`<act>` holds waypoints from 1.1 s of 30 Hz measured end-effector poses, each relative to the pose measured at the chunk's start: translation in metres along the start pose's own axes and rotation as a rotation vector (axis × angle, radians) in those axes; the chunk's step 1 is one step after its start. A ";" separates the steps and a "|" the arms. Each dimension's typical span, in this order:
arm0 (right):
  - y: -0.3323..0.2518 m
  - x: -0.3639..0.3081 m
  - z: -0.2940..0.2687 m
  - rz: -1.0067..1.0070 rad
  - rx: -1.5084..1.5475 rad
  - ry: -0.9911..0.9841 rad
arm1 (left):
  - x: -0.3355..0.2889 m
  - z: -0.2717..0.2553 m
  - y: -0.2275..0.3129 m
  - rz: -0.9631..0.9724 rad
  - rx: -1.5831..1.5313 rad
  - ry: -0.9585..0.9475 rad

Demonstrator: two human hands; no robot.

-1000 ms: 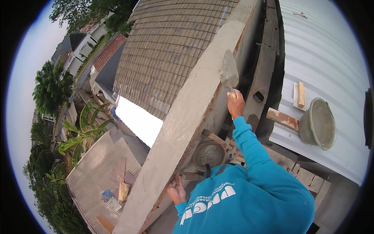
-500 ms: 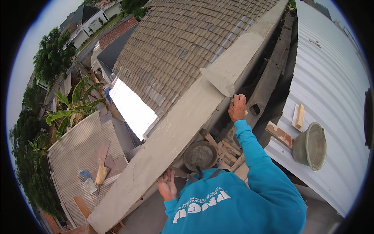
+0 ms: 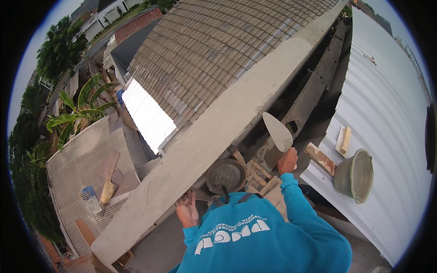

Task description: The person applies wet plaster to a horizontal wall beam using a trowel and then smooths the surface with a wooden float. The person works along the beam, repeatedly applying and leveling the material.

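Observation:
In my right hand (image 3: 287, 160) I grip the handle of a trowel (image 3: 277, 133). Its pale, leaf-shaped blade points up and away from me, over the gap beside the wall top, apart from the surface. A long sloping band of grey, smoothed mortar (image 3: 200, 150) covers the wall top. Against its near edge rests my left hand (image 3: 187, 210), fingers loosely stretched and partly hidden at the edge, holding nothing that shows. A round dark basin (image 3: 226, 176) with wet grey mortar stands between my hands, just beyond my chest.
On the corrugated metal roof (image 3: 378, 104) at right stand a mortar-stained bucket (image 3: 354, 176) and a wood block (image 3: 345, 140); a plank (image 3: 321, 158) juts from its edge. A tiled roof (image 3: 205, 59) rises beyond the wall. Lumber (image 3: 259, 175) lies near the basin. A lower roof (image 3: 86, 177) drops away left.
My right hand has drawn the trowel back toward me, off the mortar surface and over the gap, its blade now turned upward. My left hand stays at the edge.

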State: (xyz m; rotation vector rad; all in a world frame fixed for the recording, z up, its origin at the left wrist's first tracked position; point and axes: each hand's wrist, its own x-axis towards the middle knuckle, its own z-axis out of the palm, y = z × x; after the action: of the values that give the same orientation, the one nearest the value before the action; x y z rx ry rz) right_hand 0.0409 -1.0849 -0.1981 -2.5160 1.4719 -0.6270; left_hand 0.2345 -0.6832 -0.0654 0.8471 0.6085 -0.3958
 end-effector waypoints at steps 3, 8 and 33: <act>-0.017 0.018 -0.051 -0.038 0.114 0.064 | -0.003 -0.004 -0.002 0.000 -0.006 0.017; -0.082 0.096 -0.162 -0.218 0.355 -0.099 | -0.003 -0.003 -0.003 0.033 -0.030 0.017; -0.185 -0.024 -0.028 0.368 1.489 -0.541 | -0.004 -0.009 0.005 0.000 0.062 -0.036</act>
State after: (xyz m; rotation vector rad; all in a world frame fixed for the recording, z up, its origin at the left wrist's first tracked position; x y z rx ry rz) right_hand 0.1655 -0.9697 -0.1169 -1.0736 0.6897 -0.5534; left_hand 0.2308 -0.6728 -0.0644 0.8978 0.5648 -0.4307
